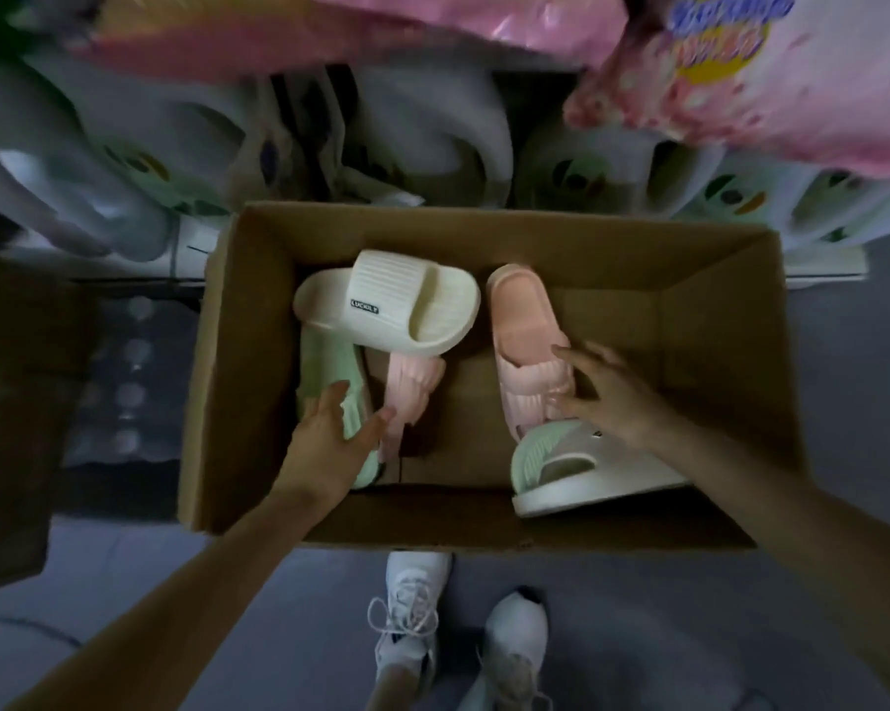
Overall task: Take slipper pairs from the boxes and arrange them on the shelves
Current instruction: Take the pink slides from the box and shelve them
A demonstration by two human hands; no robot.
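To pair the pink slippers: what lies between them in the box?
Head view: only bare box floor lies between the left pink slipper and the right pink slipper.

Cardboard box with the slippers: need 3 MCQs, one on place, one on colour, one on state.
1. In the cardboard box, the labelled cream slipper lies:
A) alone in the right corner
B) on top of the green slipper at the left
C) buried under all the others

2. The slipper under the right hand is:
A) black
B) blue
C) pink

3. The box is:
A) open at the top
B) taped shut
C) tipped on its side

Answers:
1 B: the cream one overlaps the green one's far end.
2 C: the spread fingers rest on the pink slipper.
3 A: the walls stand upright and the inside shows from above.
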